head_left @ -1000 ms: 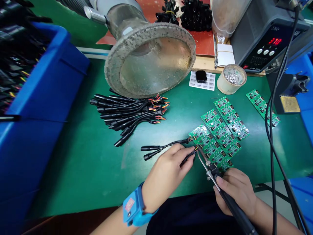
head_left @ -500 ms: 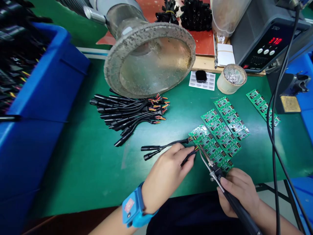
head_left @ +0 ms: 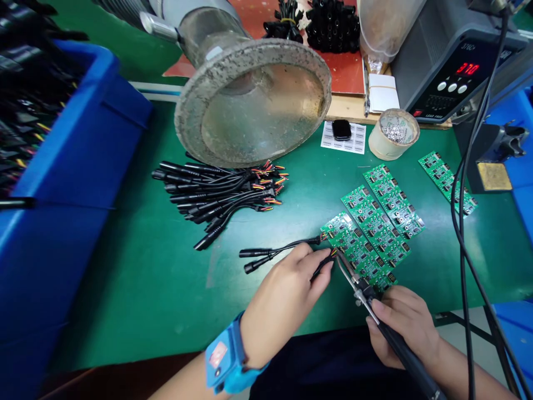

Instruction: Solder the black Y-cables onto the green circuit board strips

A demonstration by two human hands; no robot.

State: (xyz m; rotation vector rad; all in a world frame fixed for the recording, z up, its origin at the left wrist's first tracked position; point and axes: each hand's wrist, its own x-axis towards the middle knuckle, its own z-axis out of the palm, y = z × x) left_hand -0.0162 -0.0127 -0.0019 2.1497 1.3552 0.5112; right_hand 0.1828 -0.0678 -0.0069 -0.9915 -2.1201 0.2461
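My left hand (head_left: 291, 283) is closed on a black cable (head_left: 322, 263), pinching it close to its coloured wire ends. Those ends meet the left edge of a green circuit board panel (head_left: 356, 239). In my right hand (head_left: 402, 322) is a soldering iron (head_left: 393, 339) with a thin metal solder-feed tube alongside; its tip is at the wire ends beside the board. Another black cable (head_left: 287, 245) with two plugs lies just beyond my left hand, its wires reaching the panel's corner. Two more panels (head_left: 377, 222) lie right behind the first.
A bundle of black cables (head_left: 220, 189) lies under a fume extractor hood (head_left: 254, 105). To the left stands a blue bin (head_left: 104, 111) full of cables. A soldering station (head_left: 453, 78), a solder cup (head_left: 393, 136) and an iron stand (head_left: 487, 155) are at the right, where black cords hang down.
The soldering iron's tip has shifted slightly left, toward the wire ends by my left fingers. My left hand keeps its hold on the cable.
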